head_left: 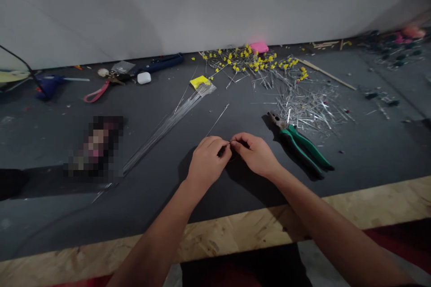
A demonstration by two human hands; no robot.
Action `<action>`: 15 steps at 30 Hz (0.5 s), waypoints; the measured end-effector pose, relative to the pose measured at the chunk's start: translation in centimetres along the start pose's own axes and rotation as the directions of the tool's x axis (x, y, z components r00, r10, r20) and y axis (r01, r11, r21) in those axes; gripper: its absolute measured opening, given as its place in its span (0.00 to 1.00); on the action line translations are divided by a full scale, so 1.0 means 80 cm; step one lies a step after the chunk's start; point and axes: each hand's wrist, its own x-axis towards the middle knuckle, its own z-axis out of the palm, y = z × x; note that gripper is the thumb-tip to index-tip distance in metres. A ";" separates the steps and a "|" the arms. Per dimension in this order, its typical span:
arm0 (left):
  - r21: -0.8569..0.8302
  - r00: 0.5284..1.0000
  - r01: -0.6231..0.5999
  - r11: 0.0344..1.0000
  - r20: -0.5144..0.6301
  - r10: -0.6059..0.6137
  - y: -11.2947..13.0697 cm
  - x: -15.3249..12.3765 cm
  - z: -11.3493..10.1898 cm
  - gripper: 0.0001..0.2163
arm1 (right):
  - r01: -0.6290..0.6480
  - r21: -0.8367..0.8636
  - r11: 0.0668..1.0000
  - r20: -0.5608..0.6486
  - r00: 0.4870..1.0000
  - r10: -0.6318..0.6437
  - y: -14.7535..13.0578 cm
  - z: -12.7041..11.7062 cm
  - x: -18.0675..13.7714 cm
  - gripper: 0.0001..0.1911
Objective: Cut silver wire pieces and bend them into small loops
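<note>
My left hand (208, 154) is closed in a pinch, its thumb and forefinger meeting the tips of my right hand (255, 153). Between the two pinches there seems to be a thin metal wire, mostly covered by the fingers. Another stretch of thin wire (217, 120) rises from behind my left knuckles to a small twisted end; whether it is the same piece I cannot tell. Right of my hands lie pliers (306, 145) with green and black handles. To the left, a long bundle of straight wires (168, 124) lies slantwise across the dark table.
Cut wire pieces (310, 107) are heaped behind the pliers. Farther back lie wires with yellow tips (249, 60) and a pink lump (259, 47). Keys (116, 78), a white case (144, 78) and a blue glue gun (50, 86) sit at left. A wooden edge (235, 233) runs along the front.
</note>
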 end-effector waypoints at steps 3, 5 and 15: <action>0.025 1.000 -0.001 1.000 -0.011 0.001 0.001 -0.001 0.002 0.05 | 0.078 -0.072 0.994 -0.022 0.997 -0.079 0.004 0.003 -0.001 0.07; 0.083 0.998 -0.052 0.995 -0.029 0.054 0.002 -0.002 0.003 0.07 | 0.127 -0.104 0.987 -0.039 0.991 -0.131 0.007 0.005 -0.001 0.06; 0.283 0.955 -0.240 0.929 -0.106 0.279 -0.003 -0.001 0.004 0.07 | 0.190 -0.132 0.973 -0.054 0.979 -0.199 0.010 0.005 0.002 0.07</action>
